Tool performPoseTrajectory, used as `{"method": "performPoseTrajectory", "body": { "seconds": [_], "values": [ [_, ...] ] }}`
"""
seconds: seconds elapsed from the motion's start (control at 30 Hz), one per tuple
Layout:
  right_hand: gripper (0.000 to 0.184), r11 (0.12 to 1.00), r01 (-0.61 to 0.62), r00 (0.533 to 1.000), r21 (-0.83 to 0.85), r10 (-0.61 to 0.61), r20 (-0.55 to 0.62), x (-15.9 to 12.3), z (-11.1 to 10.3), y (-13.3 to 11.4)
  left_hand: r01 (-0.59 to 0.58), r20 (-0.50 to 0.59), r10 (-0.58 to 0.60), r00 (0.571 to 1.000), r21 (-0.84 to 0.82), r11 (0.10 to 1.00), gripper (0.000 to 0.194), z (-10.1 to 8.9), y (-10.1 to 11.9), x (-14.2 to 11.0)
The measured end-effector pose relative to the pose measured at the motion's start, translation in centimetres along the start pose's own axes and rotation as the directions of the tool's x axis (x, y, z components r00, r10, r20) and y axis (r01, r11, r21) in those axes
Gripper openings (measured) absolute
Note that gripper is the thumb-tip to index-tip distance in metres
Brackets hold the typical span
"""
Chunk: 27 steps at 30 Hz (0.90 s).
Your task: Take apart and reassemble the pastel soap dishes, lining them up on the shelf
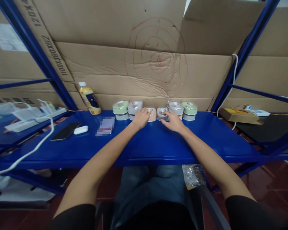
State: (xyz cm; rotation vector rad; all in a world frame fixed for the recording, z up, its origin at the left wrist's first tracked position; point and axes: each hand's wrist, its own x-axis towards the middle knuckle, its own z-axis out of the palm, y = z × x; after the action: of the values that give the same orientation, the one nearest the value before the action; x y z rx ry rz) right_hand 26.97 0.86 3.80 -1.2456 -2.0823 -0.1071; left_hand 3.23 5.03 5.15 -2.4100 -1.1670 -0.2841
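Observation:
Small lidded containers with clear tops stand in a row at the back of the blue table. My left hand (141, 118) is at the left side of a single peach container (152, 115), its fingers closed over the lid and edge. My right hand (173, 122) grips a single grey container (162, 111), with the thumb low in front and the fingers over its top right. To the left are a grey stack (135, 106) and a green stack (121, 108). Another grey stack (176, 106) and a green stack (189, 110) stand on the right. My fingers partly hide both single containers.
On the left of the blue table (148, 143) are a yellow bottle (90, 99), a black phone (66, 131), a white earbud case (81, 130) and a blurred-out flat item (106, 125). A white cable (33, 151) crosses the left edge. Cardboard (105, 60) walls the back.

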Motion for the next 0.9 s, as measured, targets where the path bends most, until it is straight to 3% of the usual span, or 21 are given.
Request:
{"method": "performPoseTrajectory", "body": {
  "seconds": [0.1,0.2,0.3,0.4,0.57,0.73,0.83,0.9],
  "values": [
    [0.036,1.000,-0.007,1.000,0.006,0.007,-0.002,0.0,0.0,-0.1,0.087,-0.096,-0.087,0.992,-0.004,0.996,0.058,-0.1,-1.1,0.1],
    [0.034,1.000,-0.009,1.000,0.018,0.009,-0.005,0.1,-0.1,-0.2,0.266,-0.169,-0.269,0.948,-0.045,0.963,0.073,0.2,-2.7,0.2],
    [0.034,0.999,-0.010,1.000,0.037,0.010,-0.002,0.1,-0.1,-0.2,0.422,-0.160,-0.433,0.887,-0.099,0.901,0.077,0.8,-4.1,0.8],
    [0.032,0.999,-0.007,1.000,0.045,0.007,0.002,0.1,-0.1,-0.1,0.474,-0.133,-0.490,0.861,-0.138,0.870,0.070,1.4,-4.5,1.2],
    [0.030,0.999,-0.029,1.000,0.046,0.029,0.002,0.1,-0.3,0.1,0.420,-0.190,-0.460,0.868,-0.217,0.881,0.050,1.2,-4.0,1.0],
    [0.028,0.997,-0.056,0.998,0.060,0.056,-0.013,0.2,-0.8,-0.2,0.365,-0.259,-0.444,0.858,-0.302,0.881,0.049,-0.7,-3.7,0.3],
    [0.036,0.990,-0.050,0.993,0.135,0.064,-0.096,0.3,-1.5,-0.4,0.198,-0.322,-0.337,0.885,-0.394,0.897,0.055,-2.3,-2.8,-1.0],
    [0.058,0.980,-0.009,0.991,0.200,0.035,-0.131,0.2,-2.2,-0.5,-0.002,-0.344,-0.169,0.924,-0.447,0.895,0.058,-3.1,-1.7,-2.3]
  ]
}}
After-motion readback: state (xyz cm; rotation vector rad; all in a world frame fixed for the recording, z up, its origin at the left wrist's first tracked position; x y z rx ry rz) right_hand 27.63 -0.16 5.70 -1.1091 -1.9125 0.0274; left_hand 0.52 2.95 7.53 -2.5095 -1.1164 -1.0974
